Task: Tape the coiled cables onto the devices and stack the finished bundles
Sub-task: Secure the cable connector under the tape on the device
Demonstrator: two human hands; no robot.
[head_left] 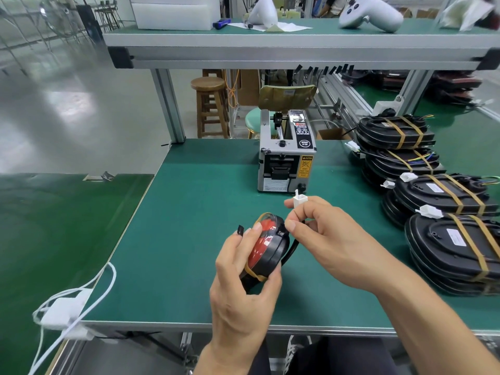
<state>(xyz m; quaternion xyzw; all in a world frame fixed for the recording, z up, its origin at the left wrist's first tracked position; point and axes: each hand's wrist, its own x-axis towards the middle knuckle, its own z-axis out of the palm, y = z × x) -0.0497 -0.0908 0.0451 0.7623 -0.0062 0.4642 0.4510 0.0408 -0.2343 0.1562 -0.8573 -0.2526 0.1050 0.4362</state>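
My left hand (243,277) grips a black device (270,253) with a red face, held on edge above the green mat, with tan tape strips across it. A black cable (290,250) comes off its right side. My right hand (324,234) pinches that cable just below its white connector (300,200), which points up. A grey tape dispenser (286,155) stands behind my hands. Stacks of finished black bundles (446,239) crossed with tan tape lie at the right.
A green-matted workbench (189,212) has its front edge near me. A white charger and cord (65,307) lie at its left corner. An overhead shelf (270,47) holds white controllers. A wooden stool (209,104) and a chair stand behind the bench.
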